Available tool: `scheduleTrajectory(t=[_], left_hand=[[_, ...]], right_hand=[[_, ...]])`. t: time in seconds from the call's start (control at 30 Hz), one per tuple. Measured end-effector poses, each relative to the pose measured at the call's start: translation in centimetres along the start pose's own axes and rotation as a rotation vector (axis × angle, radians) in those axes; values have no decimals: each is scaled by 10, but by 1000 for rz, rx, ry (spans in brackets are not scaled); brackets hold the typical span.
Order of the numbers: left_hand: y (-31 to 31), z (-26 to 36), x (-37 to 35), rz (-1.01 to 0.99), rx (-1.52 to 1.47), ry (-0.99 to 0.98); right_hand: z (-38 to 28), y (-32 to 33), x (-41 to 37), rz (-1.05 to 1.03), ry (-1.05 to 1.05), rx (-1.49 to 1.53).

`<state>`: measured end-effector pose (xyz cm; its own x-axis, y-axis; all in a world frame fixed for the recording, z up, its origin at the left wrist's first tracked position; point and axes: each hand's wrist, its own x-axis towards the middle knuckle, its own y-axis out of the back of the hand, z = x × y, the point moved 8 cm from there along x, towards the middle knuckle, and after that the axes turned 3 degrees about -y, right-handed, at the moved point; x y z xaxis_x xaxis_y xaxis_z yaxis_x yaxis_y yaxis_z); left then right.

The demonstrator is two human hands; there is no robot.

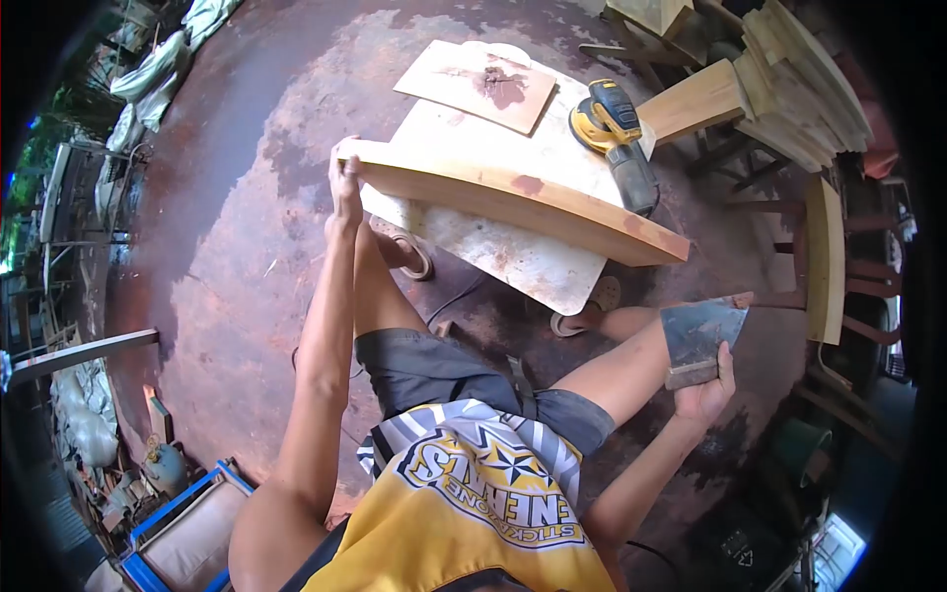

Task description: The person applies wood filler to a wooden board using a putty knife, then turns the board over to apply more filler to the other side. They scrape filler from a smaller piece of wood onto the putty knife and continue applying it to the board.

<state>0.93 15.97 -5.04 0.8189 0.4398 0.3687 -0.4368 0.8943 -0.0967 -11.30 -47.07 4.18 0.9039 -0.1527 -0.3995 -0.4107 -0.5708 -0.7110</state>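
My left hand (pixel 345 187) grips the left end of a thick, slightly curved wooden board (pixel 493 193). That board stands on its edge on a pale work surface (pixel 528 261), with a brown smear on its upper edge. My right hand (pixel 706 391) holds a wide putty knife (pixel 698 335) over my right knee, away from the board. Its blade is broad and grey, with brown filler along the far edge. Behind the board lies a thin flat panel (pixel 469 79) with a dark brown patch of filler on it.
A yellow and black sander (pixel 612 118) rests on the work surface behind the board. Stacked wooden planks (pixel 789 89) stand at the upper right. One plank (pixel 824 261) lies across red supports at the right. A blue-framed chair (pixel 192 533) is at the lower left.
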Motion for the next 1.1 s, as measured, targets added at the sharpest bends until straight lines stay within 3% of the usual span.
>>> scheduleTrajectory(t=[0.17,0.2,0.27,0.33,0.43,0.47,0.53,0.67,0.77,0.8,0.87,0.9,1.0,1.07,1.1], left_hand=[[17,-16,1,414,-55,-38],[17,-19,-7,524,-192,73],[15,-22,-18,479,-613,70],[16,-22,-45,607,-855,164],[41,-31,-72,617,-792,9],[52,-35,-80,590,-737,-36],[50,-26,-91,647,-771,-6],[46,-6,-78,570,-637,-61],[34,-1,-69,791,-666,165],[29,6,-59,779,-666,168],[32,19,-45,821,-124,234],[29,28,-39,796,-1,253],[51,-6,-35,742,2,147],[33,14,-40,637,-391,110],[31,23,-44,650,-424,116]], right_hand=[[-12,4,-7,132,93,-9],[-13,2,-10,117,95,-8],[-14,9,-18,114,100,0],[-22,27,-21,132,101,20],[-37,44,-27,83,74,-23],[-45,57,-30,194,112,-55],[-51,60,-31,194,106,21],[-54,69,-24,190,86,46],[-52,63,-27,243,120,50],[-48,58,-25,185,91,58],[-43,53,-24,137,68,68],[-37,52,-23,130,45,92],[-34,56,-21,180,91,76],[-33,61,-25,226,112,106],[-36,65,-28,240,124,108]])
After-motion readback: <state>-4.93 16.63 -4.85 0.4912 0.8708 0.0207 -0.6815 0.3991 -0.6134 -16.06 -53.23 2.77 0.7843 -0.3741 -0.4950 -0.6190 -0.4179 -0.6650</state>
